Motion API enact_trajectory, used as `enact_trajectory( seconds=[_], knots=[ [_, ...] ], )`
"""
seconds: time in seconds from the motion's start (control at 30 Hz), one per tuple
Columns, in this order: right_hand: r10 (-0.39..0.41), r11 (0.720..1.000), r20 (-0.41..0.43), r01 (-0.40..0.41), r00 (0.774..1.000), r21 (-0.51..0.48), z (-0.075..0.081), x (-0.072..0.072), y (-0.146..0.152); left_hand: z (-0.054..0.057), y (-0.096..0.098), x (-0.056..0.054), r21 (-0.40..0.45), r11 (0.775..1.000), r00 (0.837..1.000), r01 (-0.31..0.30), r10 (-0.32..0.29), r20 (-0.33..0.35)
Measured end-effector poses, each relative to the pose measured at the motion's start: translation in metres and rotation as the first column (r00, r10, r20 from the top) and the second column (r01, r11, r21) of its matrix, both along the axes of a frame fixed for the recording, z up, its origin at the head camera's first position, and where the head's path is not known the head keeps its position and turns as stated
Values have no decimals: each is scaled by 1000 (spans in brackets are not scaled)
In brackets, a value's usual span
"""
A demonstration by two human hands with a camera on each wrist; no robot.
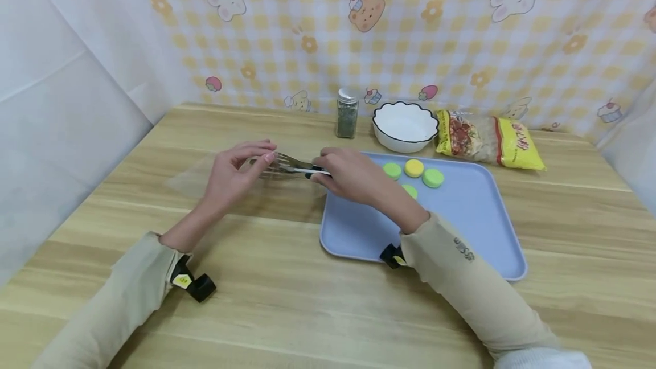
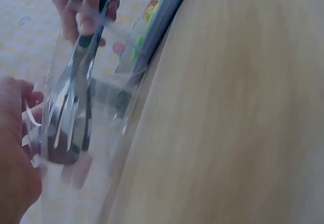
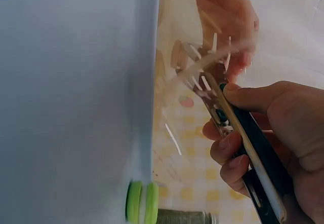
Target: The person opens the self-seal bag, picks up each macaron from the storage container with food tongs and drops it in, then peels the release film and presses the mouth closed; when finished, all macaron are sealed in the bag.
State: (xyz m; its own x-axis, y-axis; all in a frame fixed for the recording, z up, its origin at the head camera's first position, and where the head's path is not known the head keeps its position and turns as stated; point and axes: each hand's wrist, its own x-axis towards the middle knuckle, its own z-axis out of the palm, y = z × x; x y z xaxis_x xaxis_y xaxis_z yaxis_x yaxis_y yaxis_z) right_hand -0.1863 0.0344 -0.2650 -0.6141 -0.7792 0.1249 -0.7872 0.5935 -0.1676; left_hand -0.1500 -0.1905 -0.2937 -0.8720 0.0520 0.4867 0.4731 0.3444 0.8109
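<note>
1. The right hand (image 1: pixel 351 172) is curled around long metal tongs (image 3: pixel 238 133) with dark handles and slotted heads, thumb on one side and fingers on the other.
2. The tongs' heads point to about 9 o'clock, close to the fingertips of the left hand (image 1: pixel 233 175).
3. The left hand pinches a sheet or sleeve of clear, glossy plastic (image 1: pixel 192 178); the tongs' heads show through it, though I cannot tell whether they are inside or behind.
4. From the right hand, a pale-blue rectangular tray (image 1: pixel 461 232) lies towards 4 o'clock on the wood-grain surface (image 1: pixel 266 300).
5. At 3 o'clock, on the tray, sit small round green pieces (image 1: pixel 433 178) and a yellow round piece (image 1: pixel 413 168).
6. A silver-capped glass jar (image 1: pixel 347 115) stands at 12 o'clock, a white scalloped bowl (image 1: pixel 405 124) at 2, and a yellow printed food bag (image 1: pixel 515 144) between 2 and 3.
</note>
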Motion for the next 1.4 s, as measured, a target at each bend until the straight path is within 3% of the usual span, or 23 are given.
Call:
enact_trajectory(
  seconds=[0.2, 0.47, 0.6, 0.9, 1.13, 1.27, 1.4],
  knots=[
    [-42, 998, -11, 43, 999, 40, 1, -5, -20, 5, 12, 6, 111, 989, 995, -94, 95, -12],
    [-45, 996, -70, 50, 997, 78, -7, -9, -43, 3, 17, 13, 50, 991, 990, -127, 130, -56],
    [-61, 997, -72, 65, 996, 47, -12, -7, -53, 1, 18, 17, 49, 990, 987, -135, 138, -77],
    [-58, 997, -84, 54, 995, -49, -15, -10, -62, 0, 22, 13, 102, 988, 982, -120, 133, -136],
    [-20, 996, -1, 20, 1000, -91, -17, -16, -63, 0, 25, 13, 164, 984, 984, -63, 89, -156],
    [6, 991, 7, -5, 1000, -133, -18, -20, -62, 1, 27, 14, 181, 983, 982, -33, 66, -178],
    [12, 995, -20, -14, 1000, -103, -16, -19, -63, 4, 27, 16, 153, 987, 979, -51, 80, -185]
  ],
)
